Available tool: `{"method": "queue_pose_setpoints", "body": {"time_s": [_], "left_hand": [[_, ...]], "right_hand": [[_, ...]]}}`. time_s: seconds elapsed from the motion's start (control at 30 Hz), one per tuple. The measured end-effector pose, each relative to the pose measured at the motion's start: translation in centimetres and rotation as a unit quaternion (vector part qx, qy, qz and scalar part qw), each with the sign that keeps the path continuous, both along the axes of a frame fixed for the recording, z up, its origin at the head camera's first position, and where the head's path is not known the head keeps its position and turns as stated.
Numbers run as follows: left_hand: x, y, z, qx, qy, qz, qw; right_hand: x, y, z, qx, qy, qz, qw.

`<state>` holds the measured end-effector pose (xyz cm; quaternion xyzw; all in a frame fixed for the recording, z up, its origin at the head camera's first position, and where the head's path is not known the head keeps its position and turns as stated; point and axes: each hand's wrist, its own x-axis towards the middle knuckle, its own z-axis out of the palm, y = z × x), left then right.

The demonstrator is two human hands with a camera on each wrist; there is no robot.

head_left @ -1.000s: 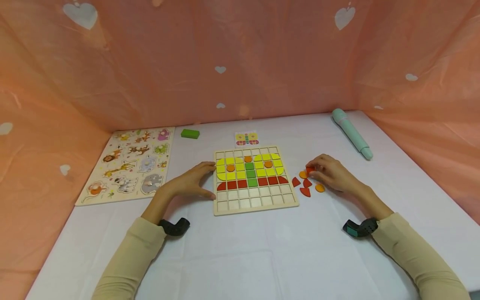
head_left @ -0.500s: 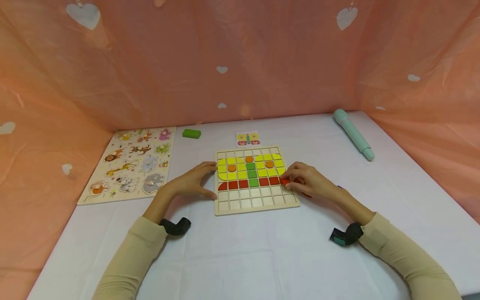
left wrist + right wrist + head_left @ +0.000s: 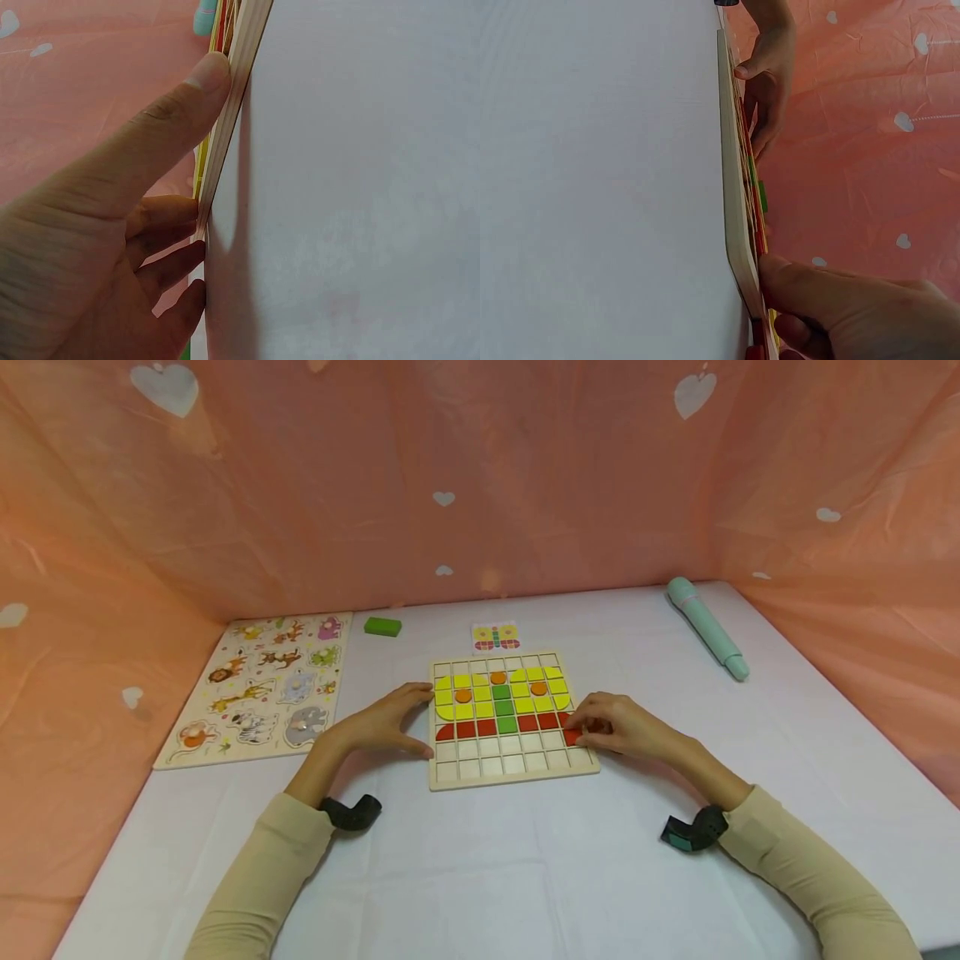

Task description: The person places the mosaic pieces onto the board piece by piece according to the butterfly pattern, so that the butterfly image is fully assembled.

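A wooden grid board (image 3: 491, 768) lies flat, with yellow, orange, green and red tiles set in its cells. My left hand (image 3: 377, 723) rests at the board's left side, thumb and fingertips touching the edge and the fingers loosely spread. In the left wrist view the thumb (image 3: 206, 79) lies on the rim. My right hand (image 3: 626, 727) pinches a red tile (image 3: 572, 737) at the board's right side, just below the row of red tiles. The right wrist view shows a red piece (image 3: 756, 352) near the bottom. Loose pieces beside the board are hidden by the right hand.
A card with a small butterfly pattern (image 3: 495, 637) lies behind the board. Farther left are a green block (image 3: 382, 627) and an animal peg puzzle (image 3: 168, 758). A mint-green stick with a rounded head (image 3: 705, 627) lies back right. A pink curtain (image 3: 480, 543) closes the back.
My right hand picked up a red piece from the loose ones and moved left to the board's right side, then slightly lower there. The left hand stays at the left edge.
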<state>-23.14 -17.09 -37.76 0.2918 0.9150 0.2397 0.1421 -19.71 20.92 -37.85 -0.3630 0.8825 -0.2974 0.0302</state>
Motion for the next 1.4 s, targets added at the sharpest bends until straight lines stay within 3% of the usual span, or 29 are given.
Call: {"method": "queue_pose_setpoints", "body": {"time_s": [0.33,0.57,0.63,0.8,0.93,1.13,1.4], "left_hand": [[0.1,0.0,0.1,0.002,-0.002,0.002,1.0000],[0.1,0.2,0.1,0.004,-0.004,-0.001,1.0000],[0.1,0.1,0.1,0.005,-0.005,0.001,1.0000],[0.1,0.0,0.3,0.004,-0.001,-0.002,1.0000],[0.2,0.0,0.4,0.005,0.001,-0.004,1.0000],[0.2,0.0,0.3,0.007,0.002,-0.005,1.0000],[0.1,0.0,0.3,0.006,0.009,-0.010,0.9999]], "right_hand": [[-0.2,0.2,0.0,-0.011,0.007,-0.001,0.9999],[-0.8,3.4,1.4,-0.064,0.085,-0.030,0.9939],[-0.7,4.6,1.6,-0.055,0.070,-0.042,0.9952],[0.0,7.0,1.6,-0.010,-0.018,-0.065,0.9977],[0.2,7.9,1.1,0.008,-0.049,-0.064,0.9967],[0.1,8.1,0.5,0.015,-0.055,-0.047,0.9972],[-0.3,5.4,1.0,-0.037,-0.005,-0.029,0.9989]]}}
